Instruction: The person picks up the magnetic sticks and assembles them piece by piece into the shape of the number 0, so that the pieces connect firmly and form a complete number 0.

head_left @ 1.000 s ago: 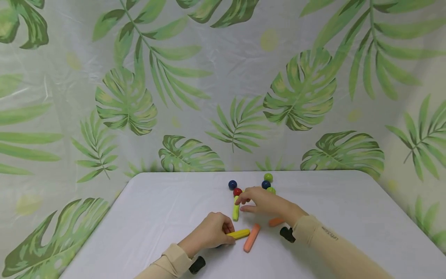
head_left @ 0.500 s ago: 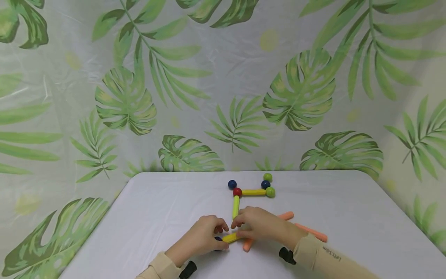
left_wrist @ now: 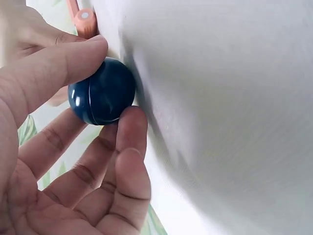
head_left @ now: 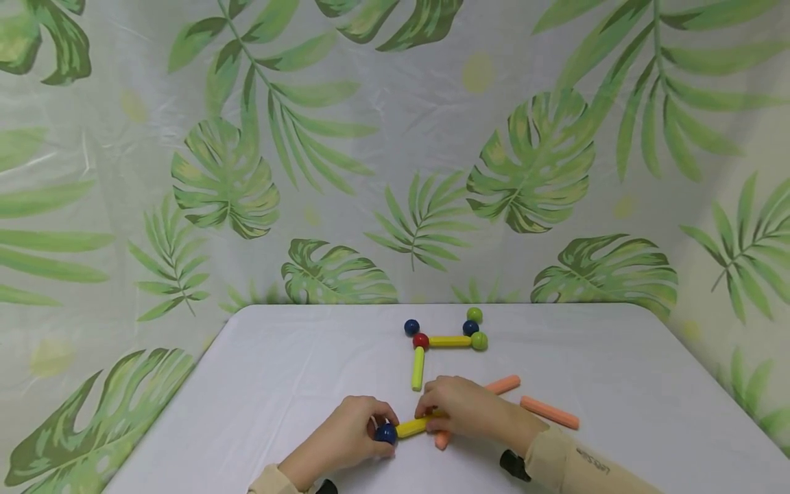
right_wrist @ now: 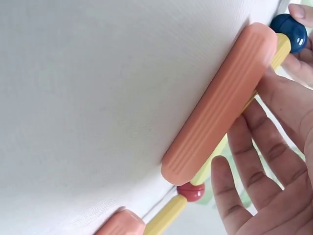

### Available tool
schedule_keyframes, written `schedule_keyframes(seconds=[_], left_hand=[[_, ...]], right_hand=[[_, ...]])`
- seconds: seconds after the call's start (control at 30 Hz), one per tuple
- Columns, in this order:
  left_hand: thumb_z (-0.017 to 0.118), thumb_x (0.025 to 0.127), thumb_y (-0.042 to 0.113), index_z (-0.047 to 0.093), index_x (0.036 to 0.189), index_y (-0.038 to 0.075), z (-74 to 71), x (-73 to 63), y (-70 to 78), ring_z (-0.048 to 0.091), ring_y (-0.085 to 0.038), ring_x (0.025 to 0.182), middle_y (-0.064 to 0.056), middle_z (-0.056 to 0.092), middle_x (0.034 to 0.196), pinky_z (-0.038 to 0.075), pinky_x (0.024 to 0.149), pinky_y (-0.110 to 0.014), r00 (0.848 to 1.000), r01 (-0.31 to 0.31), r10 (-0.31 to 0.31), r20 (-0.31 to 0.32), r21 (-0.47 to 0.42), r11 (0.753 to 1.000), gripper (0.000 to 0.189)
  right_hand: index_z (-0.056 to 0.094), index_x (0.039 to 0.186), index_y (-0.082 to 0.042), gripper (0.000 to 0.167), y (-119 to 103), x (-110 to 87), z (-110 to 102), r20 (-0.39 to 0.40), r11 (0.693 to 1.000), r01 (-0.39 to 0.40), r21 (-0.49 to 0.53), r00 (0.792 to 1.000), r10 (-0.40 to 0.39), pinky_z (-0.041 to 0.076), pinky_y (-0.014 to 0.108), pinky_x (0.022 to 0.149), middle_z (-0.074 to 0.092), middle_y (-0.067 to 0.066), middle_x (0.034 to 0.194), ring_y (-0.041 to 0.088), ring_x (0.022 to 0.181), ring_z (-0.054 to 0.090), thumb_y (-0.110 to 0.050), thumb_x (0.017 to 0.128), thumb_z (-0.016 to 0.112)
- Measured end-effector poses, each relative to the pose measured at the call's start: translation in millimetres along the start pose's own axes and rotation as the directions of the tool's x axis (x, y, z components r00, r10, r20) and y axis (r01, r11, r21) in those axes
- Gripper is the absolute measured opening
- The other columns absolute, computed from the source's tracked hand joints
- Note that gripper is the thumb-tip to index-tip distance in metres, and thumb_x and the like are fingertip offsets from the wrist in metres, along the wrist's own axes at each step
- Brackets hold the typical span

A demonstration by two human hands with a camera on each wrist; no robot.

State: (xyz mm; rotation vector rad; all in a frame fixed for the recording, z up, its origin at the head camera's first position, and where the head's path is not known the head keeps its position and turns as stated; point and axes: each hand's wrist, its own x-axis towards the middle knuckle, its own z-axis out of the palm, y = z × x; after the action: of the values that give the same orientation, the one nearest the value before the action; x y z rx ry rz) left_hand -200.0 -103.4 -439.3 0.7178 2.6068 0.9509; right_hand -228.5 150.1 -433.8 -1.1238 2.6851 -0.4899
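Observation:
In the head view my left hand [head_left: 353,431] holds a dark blue ball [head_left: 387,433] between thumb and fingers; the left wrist view shows the same glossy blue ball [left_wrist: 105,93] with a seam round it. A yellow rod [head_left: 411,428] meets the ball's right side. My right hand [head_left: 463,409] pinches that rod near its other end, which the fingers partly hide. An orange rod [head_left: 441,440] lies just under the right hand, and in the right wrist view this ridged orange rod [right_wrist: 220,103] is in front of the yellow one.
Further back, a red ball [head_left: 421,341] joins a yellow rod [head_left: 450,341] and a lime rod [head_left: 418,370]. A green ball [head_left: 479,341] sits at the yellow rod's right end. Blue [head_left: 411,327] and green balls [head_left: 474,314] lie nearby. Another orange rod [head_left: 551,412] is at right.
The right hand has come down from the lime rod to the yellow rod and grips it. My left hand has shifted from the yellow rod leftward to the blue ball, which now shows.

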Motion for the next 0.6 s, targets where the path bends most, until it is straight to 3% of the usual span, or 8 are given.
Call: schedule_keyframes(seconds=[0.27, 0.6], left_hand=[[0.096, 0.08, 0.015, 0.082, 0.105, 0.014, 1.3, -4.2, 1.0, 0.057, -0.002, 0.068, 0.009, 0.07, 0.088, 0.05, 0.061, -0.019, 0.999, -0.051, 0.051, -0.007, -0.055, 0.997, 0.028], [0.095, 0.08, 0.014, 0.082, 0.104, 0.016, 1.5, -4.6, -3.0, 0.057, 0.0, 0.069, 0.011, 0.07, 0.09, 0.05, 0.063, -0.018, 0.996, -0.092, 0.093, 0.003, -0.058, 0.994, 0.027]], right_hand=[[0.083, 0.11, -0.023, 0.014, -4, -9.0, 0, 0.009, 1.0, 0.018, 0.015, 1.0, -0.018, 0.054, 0.023, 0.085, 0.072, -0.017, 0.099, -0.002, 0.087, 0.056, -0.021, 0.096, 0.082], [0.083, 0.109, -0.023, 0.014, -5, -15.9, 4, -0.006, 1.0, 0.026, 0.013, 1.0, -0.026, 0.054, 0.021, 0.083, 0.07, -0.017, 0.098, -0.004, 0.087, 0.055, -0.019, 0.095, 0.083]])
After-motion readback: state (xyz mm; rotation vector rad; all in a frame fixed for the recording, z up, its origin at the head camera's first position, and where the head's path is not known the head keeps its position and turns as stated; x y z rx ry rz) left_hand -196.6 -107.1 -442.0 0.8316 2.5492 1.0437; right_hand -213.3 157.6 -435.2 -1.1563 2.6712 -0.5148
